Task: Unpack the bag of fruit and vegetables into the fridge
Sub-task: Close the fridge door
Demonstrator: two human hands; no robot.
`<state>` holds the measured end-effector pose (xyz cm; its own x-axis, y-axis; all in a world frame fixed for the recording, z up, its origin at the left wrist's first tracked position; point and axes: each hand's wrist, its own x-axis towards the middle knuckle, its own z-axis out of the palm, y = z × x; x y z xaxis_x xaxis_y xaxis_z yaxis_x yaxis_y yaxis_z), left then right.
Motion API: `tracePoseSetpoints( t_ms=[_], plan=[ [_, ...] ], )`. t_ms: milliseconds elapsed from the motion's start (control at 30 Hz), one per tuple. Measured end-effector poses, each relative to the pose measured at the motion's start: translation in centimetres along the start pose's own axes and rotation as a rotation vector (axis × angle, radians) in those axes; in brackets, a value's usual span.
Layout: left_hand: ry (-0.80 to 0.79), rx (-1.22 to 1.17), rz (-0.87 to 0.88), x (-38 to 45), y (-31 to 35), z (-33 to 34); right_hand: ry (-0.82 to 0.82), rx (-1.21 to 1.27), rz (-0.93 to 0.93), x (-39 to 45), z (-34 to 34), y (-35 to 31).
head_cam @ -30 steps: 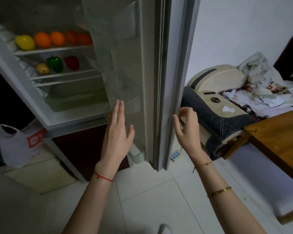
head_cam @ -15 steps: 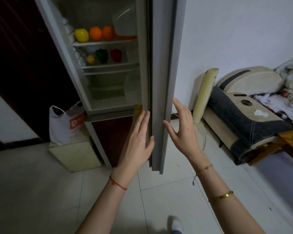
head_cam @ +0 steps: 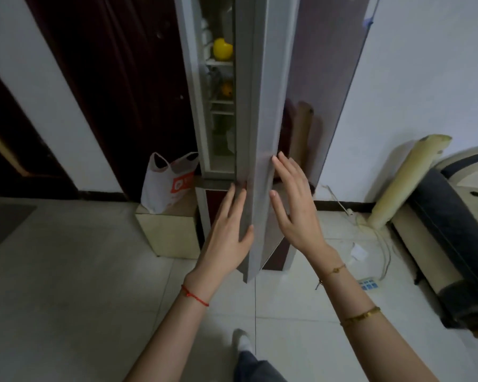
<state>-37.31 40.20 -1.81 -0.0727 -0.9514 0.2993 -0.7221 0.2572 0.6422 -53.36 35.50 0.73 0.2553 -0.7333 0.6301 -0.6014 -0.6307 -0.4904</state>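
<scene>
The fridge door (head_cam: 260, 133) stands edge-on in front of me, only a narrow gap left open. Through the gap I see a yellow fruit (head_cam: 222, 49) on the upper shelf and an orange-yellow one (head_cam: 226, 89) on the shelf below. My left hand (head_cam: 226, 230) lies flat against the inner side of the door edge, fingers spread. My right hand (head_cam: 293, 205) rests flat on the door's outer face. Neither hand holds anything. The white plastic bag (head_cam: 169, 183) with an orange logo sits on a low cream box (head_cam: 169, 232) left of the fridge.
A dark doorway lies at the left. A rolled mat (head_cam: 403, 183) leans on the wall at the right, beside a dark and cream cushioned seat (head_cam: 453, 230). Cables and a power strip (head_cam: 369, 283) lie on the tiled floor. My foot (head_cam: 243, 340) shows below.
The fridge door has swung further toward shut, so most shelves are now hidden. Both hands stayed flat on the door edge. I have stepped back, so more floor shows.
</scene>
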Motion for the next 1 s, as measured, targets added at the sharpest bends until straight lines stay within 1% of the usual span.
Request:
tracePoseSetpoints(
  t_ms=[133, 333, 467, 567, 700, 1000],
  plan=[
    [0.06, 0.006, -0.05, 2.7, -3.4, -2.2, -0.024, 0.034, -0.071, 3.2, 3.9, 0.6],
    [0.119, -0.009, -0.134, 7.7, -8.0, -4.3, -0.084, -0.013, -0.167, 8.9, 9.5, 1.7],
    [0.171, -0.059, -0.168, 11.4, -11.0, -5.2, -0.108, -0.004, -0.17, 12.5, 13.0, 2.5],
    [0.18, -0.059, -0.188, 13.5, -12.9, -5.6, -0.106, -0.008, -0.183, 14.5, 14.8, 3.0],
    [0.156, -0.048, -0.202, 17.0, -15.9, -6.5, -0.128, -0.012, -0.196, 18.1, 17.6, 4.4],
    [0.073, -0.047, -0.121, 24.8, -21.9, -8.3, -0.097, -0.193, -0.156, 24.3, 22.8, 6.2]
  ],
)
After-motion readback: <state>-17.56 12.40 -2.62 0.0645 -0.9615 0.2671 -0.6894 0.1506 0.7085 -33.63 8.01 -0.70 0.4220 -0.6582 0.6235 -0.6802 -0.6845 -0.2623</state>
